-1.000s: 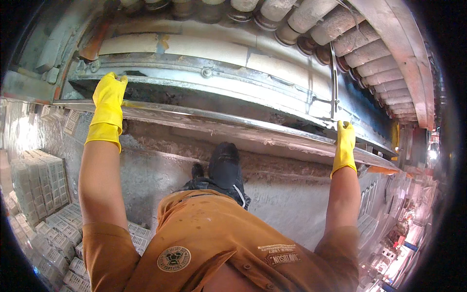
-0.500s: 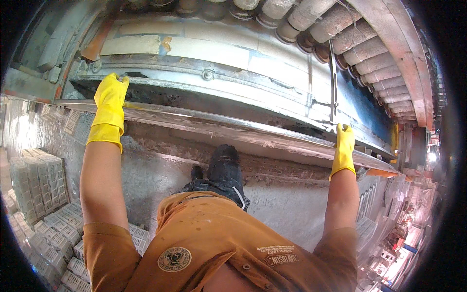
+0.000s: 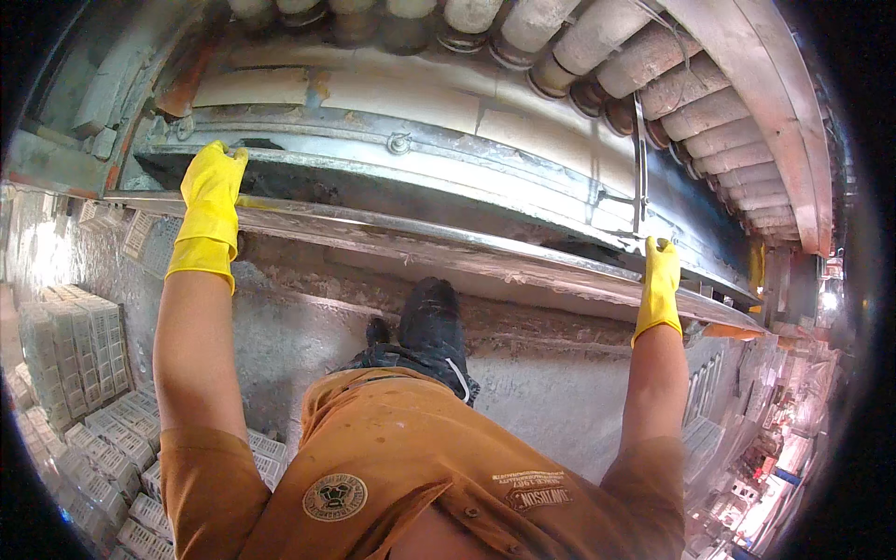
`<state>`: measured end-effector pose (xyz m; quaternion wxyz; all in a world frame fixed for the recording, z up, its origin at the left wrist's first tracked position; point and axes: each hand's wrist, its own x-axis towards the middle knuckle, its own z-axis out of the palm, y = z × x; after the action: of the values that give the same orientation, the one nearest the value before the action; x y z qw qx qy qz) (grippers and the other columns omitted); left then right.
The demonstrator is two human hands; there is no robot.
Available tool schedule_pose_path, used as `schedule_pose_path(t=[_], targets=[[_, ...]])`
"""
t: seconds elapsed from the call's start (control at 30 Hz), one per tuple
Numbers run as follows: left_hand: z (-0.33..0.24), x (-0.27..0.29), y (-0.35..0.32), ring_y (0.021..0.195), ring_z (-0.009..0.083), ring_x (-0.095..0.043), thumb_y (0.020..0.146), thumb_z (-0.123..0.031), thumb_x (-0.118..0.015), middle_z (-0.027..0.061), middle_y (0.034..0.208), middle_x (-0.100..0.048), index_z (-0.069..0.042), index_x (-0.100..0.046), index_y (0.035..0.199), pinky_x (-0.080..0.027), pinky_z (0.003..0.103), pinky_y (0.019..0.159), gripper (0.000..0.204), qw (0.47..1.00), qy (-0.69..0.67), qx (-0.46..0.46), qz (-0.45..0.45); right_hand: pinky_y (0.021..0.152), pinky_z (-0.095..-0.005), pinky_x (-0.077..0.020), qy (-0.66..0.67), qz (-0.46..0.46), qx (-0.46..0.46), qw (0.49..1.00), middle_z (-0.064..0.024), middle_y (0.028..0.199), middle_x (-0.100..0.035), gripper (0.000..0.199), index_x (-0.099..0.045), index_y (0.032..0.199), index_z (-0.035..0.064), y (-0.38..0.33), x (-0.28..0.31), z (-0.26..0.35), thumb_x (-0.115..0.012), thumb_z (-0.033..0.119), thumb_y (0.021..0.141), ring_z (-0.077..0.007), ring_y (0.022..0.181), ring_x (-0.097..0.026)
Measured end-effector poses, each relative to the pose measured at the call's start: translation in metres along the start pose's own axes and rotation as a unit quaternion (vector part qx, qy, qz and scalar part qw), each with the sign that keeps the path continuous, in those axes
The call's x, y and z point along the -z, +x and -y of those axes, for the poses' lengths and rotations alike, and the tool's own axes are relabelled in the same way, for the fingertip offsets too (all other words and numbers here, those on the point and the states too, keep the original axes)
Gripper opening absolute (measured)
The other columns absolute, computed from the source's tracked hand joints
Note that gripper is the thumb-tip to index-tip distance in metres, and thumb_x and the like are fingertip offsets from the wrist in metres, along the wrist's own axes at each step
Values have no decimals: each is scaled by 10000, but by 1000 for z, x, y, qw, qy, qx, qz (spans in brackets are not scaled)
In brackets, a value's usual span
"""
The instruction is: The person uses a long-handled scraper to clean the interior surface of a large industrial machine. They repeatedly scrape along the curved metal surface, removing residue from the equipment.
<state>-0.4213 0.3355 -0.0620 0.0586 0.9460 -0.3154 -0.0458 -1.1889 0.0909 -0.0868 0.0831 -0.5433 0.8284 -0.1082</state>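
Note:
My left hand (image 3: 212, 187), in a yellow rubber glove, reaches over the left end of a long metal-edged panel (image 3: 401, 227). Its fingers curl at a grey metal bar (image 3: 308, 161) just behind the panel. Toward the panel's right end, my right hand (image 3: 662, 280), gloved alike, is closed at the same edge, with its fingertips curled over. What lies under the fingers of both hands is hidden. A dark gap (image 3: 429, 203) runs between panel and bar. Beyond the bar slopes a surface of pale strips (image 3: 401, 98).
A row of thick, crusted rollers (image 3: 653, 70) curves along the top and right, beside a pale curved beam (image 3: 770, 103). Stacked light plastic crates (image 3: 84, 345) stand on the left floor. My dark boot (image 3: 429, 308) is under the panel. A wet grey floor (image 3: 551, 401) spreads below.
Both hands and the panel keep their places. The bright glare on the pale strips has dimmed and shifted.

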Motion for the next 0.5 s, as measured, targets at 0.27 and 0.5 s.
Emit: schedule_pose_path(t=[0.27,0.5], targets=[[-1,8,1,1233,373,-656,971,-492,-646,183,1330,-692,-85,-682,1321,-515,445,1026,538,1000,2,4,5,955,-427,-544,-18,4,4,1000,-198,1277,-717,605,-662,1351,44,1,3,6,-653,503,957,-345,1115,-715],[8,-6,15,1256,384,-634,951,-515,-636,195,1339,-680,-84,-684,1313,-500,467,1045,565,999,21,-32,-19,717,-407,-616,17,29,-16,999,-183,1267,-722,623,-623,1394,32,-27,22,32,-659,487,971,-308,842,-771]])
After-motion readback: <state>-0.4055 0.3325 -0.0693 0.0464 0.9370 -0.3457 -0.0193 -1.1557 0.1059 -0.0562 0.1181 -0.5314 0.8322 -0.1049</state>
